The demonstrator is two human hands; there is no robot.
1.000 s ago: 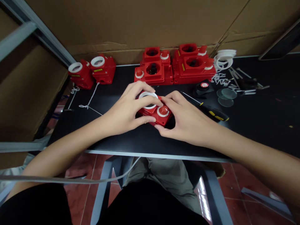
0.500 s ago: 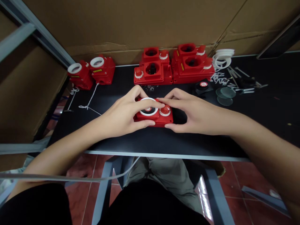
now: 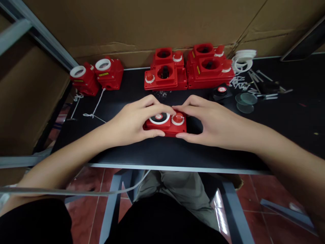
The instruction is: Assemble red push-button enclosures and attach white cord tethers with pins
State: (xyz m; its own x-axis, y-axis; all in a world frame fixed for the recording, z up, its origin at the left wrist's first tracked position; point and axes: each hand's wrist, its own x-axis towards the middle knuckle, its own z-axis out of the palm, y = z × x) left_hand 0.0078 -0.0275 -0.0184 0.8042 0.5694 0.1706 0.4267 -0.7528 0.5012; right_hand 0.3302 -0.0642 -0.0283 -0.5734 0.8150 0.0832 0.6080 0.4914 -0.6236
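Observation:
A small red alarm box (image 3: 167,130) lies on the black tabletop between my hands. Set in its left side is a white ring (image 3: 159,122) around a black disc with a red-and-white centre. A red dome lamp (image 3: 178,118) with a whitish collar sits on its right side. My left hand (image 3: 138,120) grips the box's left end, thumb along the near edge and a finger reaching across the ring's far side. On the right end, my right hand (image 3: 203,118) holds it between thumb at the near edge and fingers at the far edge.
Several red boxes (image 3: 210,78) stand along the cardboard wall, two with white rings (image 3: 103,64) at left. On the right are stacked white rings (image 3: 243,61), clear glass discs (image 3: 245,101), a black part (image 3: 220,92) and metal tools (image 3: 269,96). White string (image 3: 95,110) lies left.
My left index finger has drawn back slightly from the lamp, along the ring's far edge. Both hands still hold the red box, and the view has shifted slightly.

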